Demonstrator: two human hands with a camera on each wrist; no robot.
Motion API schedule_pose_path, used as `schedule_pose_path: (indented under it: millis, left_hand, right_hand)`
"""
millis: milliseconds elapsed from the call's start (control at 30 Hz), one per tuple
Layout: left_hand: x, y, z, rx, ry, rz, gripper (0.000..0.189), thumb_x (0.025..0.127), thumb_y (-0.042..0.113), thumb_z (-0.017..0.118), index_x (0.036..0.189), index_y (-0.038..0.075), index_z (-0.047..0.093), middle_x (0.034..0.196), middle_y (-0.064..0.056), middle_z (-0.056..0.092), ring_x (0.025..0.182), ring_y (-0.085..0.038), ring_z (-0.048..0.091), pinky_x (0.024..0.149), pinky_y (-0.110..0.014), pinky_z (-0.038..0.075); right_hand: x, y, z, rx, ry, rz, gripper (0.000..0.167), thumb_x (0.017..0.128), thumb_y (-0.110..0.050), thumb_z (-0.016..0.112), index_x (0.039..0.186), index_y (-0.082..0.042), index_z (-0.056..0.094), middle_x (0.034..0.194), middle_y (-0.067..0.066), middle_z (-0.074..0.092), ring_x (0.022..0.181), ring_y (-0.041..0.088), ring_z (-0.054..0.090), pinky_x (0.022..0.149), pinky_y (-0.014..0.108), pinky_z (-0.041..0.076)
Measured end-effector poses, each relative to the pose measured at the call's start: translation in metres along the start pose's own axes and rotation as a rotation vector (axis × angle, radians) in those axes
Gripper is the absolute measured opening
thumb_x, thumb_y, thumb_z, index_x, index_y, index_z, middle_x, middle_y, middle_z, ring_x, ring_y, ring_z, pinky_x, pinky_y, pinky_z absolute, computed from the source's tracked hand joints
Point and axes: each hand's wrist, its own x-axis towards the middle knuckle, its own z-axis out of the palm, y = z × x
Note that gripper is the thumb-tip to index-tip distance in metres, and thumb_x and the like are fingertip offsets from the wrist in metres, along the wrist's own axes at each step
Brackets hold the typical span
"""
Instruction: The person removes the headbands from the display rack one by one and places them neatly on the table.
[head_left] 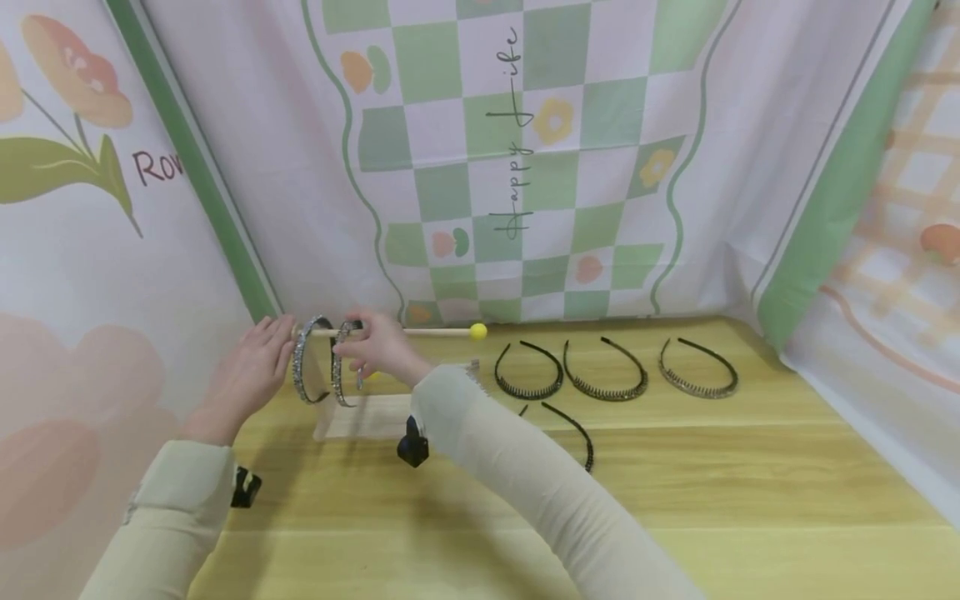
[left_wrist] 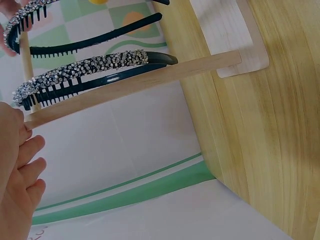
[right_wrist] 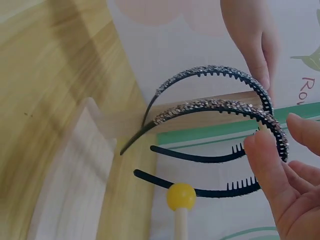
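R hand pinching a rhinestone headband b/w thumb & fingers, the rod of the wooden stand running through it; 2nd rhinestone headband hangs at the stand's L end, right by the L hand, that one's up at the stand's upright, fingers together, can't tell if gripping; yellow ball tips the stand's R end; 4 toothed headbands on the counter, R of stand, nearest part-hidden by the R sleeve

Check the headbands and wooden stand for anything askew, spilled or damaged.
Nothing stands out: two headbands straddle the rod; four others lie on the table without visible damage, though the right sleeve partly hides one.
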Motion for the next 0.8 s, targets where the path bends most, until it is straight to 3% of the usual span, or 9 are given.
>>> schedule_pose_path:
  millis: [100, 367, 600, 800]
  left_hand:
    - [0.0, 0.0, 0.0, -0.004, 0.003, 0.002, 0.047, 0.101, 0.017, 0.033, 0.138, -0.011, 0.028, 0.138, -0.032, 0.029, 0.127, -0.05, 0.023, 0.11, -0.049, 0.012]
    - [-0.001, -0.001, 0.001, 0.002, 0.0, 0.006, 0.047, 0.101, 0.018, 0.033, 0.138, -0.011, 0.028, 0.138, -0.032, 0.029, 0.127, -0.05, 0.023, 0.11, -0.049, 0.012]
    - [0.0, -0.001, 0.001, -0.004, 0.005, 0.008, 0.047, 0.101, 0.017, 0.033, 0.138, -0.011, 0.027, 0.138, -0.033, 0.029, 0.127, -0.05, 0.023, 0.11, -0.049, 0.011]
    - [0.0, -0.001, 0.002, -0.01, 0.016, 0.018, 0.046, 0.101, 0.015, 0.034, 0.137, -0.013, 0.028, 0.137, -0.034, 0.03, 0.126, -0.05, 0.023, 0.11, -0.049, 0.012]
  right_hand:
    - [0.0, 0.001, 0.003, 0.018, 0.026, -0.007, 0.06, 0.082, -0.008, 0.07, 0.135, -0.007, 0.044, 0.102, 0.021, 0.063, 0.063, 0.024, 0.065, 0.058, 0.038, 0.057]
    - [0.002, 0.004, 0.01, 0.062, 0.082, -0.011, 0.06, 0.079, -0.003, 0.071, 0.133, -0.005, 0.045, 0.083, 0.011, 0.066, 0.067, 0.031, 0.066, 0.057, 0.038, 0.057]
    - [0.003, 0.004, 0.014, 0.033, 0.104, -0.019, 0.055, 0.081, 0.0, 0.068, 0.132, -0.007, 0.048, 0.072, 0.007, 0.06, 0.071, 0.038, 0.064, 0.051, 0.032, 0.056]
    - [0.003, 0.004, 0.011, 0.023, 0.075, -0.009, 0.054, 0.083, 0.003, 0.066, 0.133, -0.007, 0.048, 0.071, 0.007, 0.057, 0.066, 0.034, 0.063, 0.061, 0.039, 0.057]
